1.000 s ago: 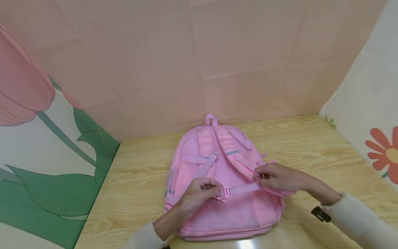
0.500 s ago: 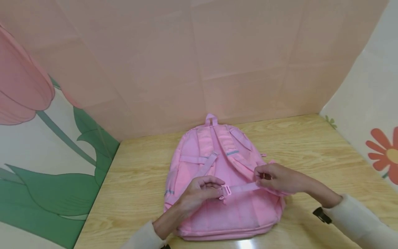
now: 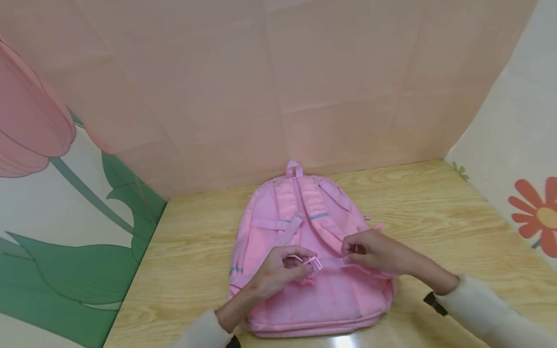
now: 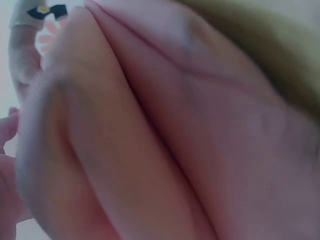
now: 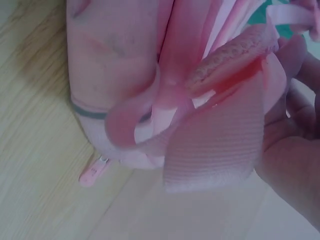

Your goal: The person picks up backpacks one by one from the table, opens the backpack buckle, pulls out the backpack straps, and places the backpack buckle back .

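On the pink backpack point(image 3: 313, 270), the left hand point(image 3: 278, 270) pinches the strap buckle point(image 3: 314, 264). Just beside it, the right hand point(image 3: 374, 253) pinches the webbing strap point(image 3: 332, 262).

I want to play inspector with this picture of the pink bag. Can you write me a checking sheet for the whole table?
Surface: wooden table, pale grain, a shiny glare spot at the near edge.
Job's things: pink backpack lies flat, straps up; a strap with a buckle runs between the hands.
Clutter: nothing seen.
Hands: left hand pinches the buckle; right hand pinches the strap.
Cables: nothing seen.
Surroundings: pink back wall; side panels with a tulip and an orange flower.
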`<state>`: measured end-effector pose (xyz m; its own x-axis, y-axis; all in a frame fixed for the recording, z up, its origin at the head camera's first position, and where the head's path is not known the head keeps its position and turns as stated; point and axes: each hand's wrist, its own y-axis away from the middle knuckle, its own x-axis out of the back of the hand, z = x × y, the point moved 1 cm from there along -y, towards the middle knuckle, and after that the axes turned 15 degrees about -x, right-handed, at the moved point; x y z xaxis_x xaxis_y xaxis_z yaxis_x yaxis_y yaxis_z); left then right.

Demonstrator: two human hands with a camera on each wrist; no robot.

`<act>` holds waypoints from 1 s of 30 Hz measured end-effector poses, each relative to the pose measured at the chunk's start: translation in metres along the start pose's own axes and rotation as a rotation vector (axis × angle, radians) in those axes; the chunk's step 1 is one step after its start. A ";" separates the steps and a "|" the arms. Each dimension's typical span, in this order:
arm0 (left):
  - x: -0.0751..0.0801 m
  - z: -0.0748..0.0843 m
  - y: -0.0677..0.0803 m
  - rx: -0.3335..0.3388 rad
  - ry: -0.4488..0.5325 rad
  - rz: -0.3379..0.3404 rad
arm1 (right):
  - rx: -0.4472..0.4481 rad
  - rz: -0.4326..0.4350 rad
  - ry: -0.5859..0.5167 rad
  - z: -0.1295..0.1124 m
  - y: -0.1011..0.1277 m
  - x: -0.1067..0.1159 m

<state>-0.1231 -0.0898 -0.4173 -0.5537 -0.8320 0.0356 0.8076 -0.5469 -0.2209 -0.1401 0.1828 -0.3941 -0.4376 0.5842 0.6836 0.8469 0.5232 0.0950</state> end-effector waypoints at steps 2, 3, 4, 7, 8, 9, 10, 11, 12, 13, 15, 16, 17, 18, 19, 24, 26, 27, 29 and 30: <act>0.000 -0.002 -0.001 -0.038 -0.101 0.008 | -0.010 0.022 0.016 -0.001 -0.002 -0.003; 0.001 -0.002 -0.001 -0.059 -0.159 0.013 | -0.012 0.034 0.025 -0.001 -0.002 -0.005; 0.001 -0.003 -0.002 -0.080 -0.211 0.017 | -0.011 0.043 0.028 -0.002 -0.003 -0.006; 0.000 -0.006 -0.003 -0.154 -0.379 0.026 | -0.011 0.062 0.041 -0.004 -0.006 -0.010; 0.000 -0.006 -0.003 -0.176 -0.432 0.028 | -0.013 0.067 0.046 -0.004 -0.007 -0.011; 0.000 -0.006 -0.003 -0.196 -0.490 0.031 | -0.017 0.072 0.052 -0.005 -0.008 -0.013; 0.000 -0.006 -0.003 -0.214 -0.541 0.035 | -0.026 0.073 0.060 -0.005 -0.008 -0.014; -0.001 -0.006 -0.003 -0.229 -0.602 0.037 | -0.037 0.071 0.066 -0.006 -0.009 -0.015; -0.001 -0.007 -0.003 -0.238 -0.663 0.039 | -0.042 0.069 0.070 -0.007 -0.009 -0.016; -0.001 -0.007 -0.003 -0.249 -0.718 0.039 | -0.045 0.068 0.075 -0.007 -0.010 -0.017; -0.001 -0.009 -0.003 -0.256 -0.815 0.034 | -0.053 0.062 0.086 -0.008 -0.012 -0.019; -0.002 -0.010 -0.003 -0.255 -0.857 0.032 | -0.058 0.058 0.089 -0.008 -0.012 -0.019; -0.002 -0.011 -0.003 -0.252 -0.899 0.028 | -0.058 0.057 0.090 -0.008 -0.013 -0.020; -0.002 -0.011 -0.003 -0.251 -0.933 0.027 | -0.055 0.058 0.093 -0.008 -0.014 -0.021; -0.002 -0.012 -0.003 -0.251 -0.967 0.026 | -0.058 0.061 0.099 -0.007 -0.015 -0.021; -0.003 -0.013 -0.002 -0.249 -1.089 0.014 | -0.057 0.091 0.121 -0.008 -0.017 -0.025; -0.003 -0.015 -0.002 -0.250 -1.115 0.007 | -0.057 0.097 0.119 -0.009 -0.018 -0.027; -0.004 -0.015 -0.002 -0.251 -1.126 0.002 | -0.056 0.098 0.119 -0.009 -0.018 -0.028; -0.004 -0.017 -0.002 -0.254 -1.151 -0.010 | -0.054 0.100 0.117 -0.010 -0.019 -0.029; -0.005 -0.017 -0.002 -0.257 -1.162 -0.016 | -0.058 0.101 0.117 -0.010 -0.019 -0.030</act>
<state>-0.1253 -0.0831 -0.4339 0.0602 -0.4840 0.8730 0.6646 -0.6331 -0.3968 -0.1405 0.1492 -0.4090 -0.3139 0.5539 0.7712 0.9023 0.4268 0.0608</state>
